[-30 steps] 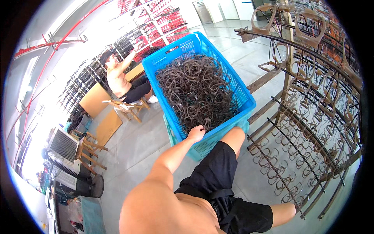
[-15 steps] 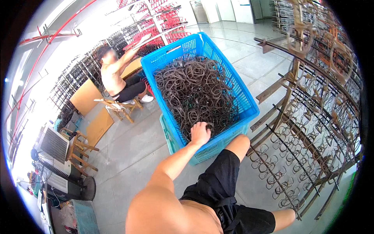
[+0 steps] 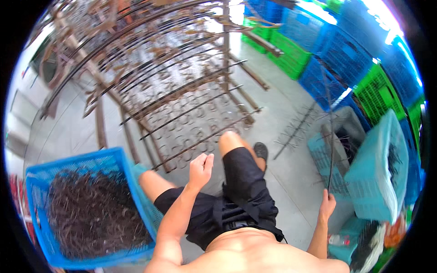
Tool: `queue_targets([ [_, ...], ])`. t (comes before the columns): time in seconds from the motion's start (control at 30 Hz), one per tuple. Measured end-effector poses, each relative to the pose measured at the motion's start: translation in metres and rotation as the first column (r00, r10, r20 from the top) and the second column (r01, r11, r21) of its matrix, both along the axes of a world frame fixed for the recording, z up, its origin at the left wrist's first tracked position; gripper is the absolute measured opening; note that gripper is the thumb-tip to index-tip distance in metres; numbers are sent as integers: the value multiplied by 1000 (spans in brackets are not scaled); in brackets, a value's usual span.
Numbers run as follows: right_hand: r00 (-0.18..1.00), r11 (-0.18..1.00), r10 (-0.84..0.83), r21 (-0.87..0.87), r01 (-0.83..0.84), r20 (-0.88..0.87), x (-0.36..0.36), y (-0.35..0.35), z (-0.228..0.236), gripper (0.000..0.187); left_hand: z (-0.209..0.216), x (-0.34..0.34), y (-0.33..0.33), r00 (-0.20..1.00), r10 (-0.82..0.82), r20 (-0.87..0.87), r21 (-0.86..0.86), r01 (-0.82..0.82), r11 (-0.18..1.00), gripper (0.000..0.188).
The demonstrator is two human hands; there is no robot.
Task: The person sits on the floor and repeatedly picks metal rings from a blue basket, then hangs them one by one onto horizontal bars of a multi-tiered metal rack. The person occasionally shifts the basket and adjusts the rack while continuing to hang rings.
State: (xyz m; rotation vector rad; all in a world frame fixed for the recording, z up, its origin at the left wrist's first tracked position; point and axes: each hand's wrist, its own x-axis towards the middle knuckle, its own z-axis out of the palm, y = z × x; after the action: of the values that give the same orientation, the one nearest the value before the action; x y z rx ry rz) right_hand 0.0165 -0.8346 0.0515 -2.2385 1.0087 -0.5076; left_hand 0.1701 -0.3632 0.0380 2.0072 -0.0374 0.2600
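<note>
Left grip [image 3: 201, 169] together, apparently empty, now right of blue crate [image 3: 98, 159], tangle [image 3: 93, 216] untouched; right grip [image 3: 327, 204], farther right, clamped on dark rod [image 3: 331, 159].

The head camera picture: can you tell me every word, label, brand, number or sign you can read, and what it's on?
There are none I can read.
Blue plastic basket: no readable lettering.
Stacked plastic crates: too blurred to tell if any marks are writing.
Small white-and-red item, lower right: too small and blurred.
Black shorts: no readable lettering.
</note>
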Motion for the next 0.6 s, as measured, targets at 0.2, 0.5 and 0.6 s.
queue_targets([
  [0.2,990,991,-59,-128,43,-126,-143,-17,70,28,6,90,-93,977,-207,-54,-409,167,897,27],
  [0.5,860,666,467,-559,-495,-205,-86,-115,149,24,28,174,-53,929,-293,-225,-839,-32,543,58],
  [0.6,737,571,615,-487,-661,-279,28,-117,167,25,31,153,12,972,-201,-120,-895,-18,446,44],
])
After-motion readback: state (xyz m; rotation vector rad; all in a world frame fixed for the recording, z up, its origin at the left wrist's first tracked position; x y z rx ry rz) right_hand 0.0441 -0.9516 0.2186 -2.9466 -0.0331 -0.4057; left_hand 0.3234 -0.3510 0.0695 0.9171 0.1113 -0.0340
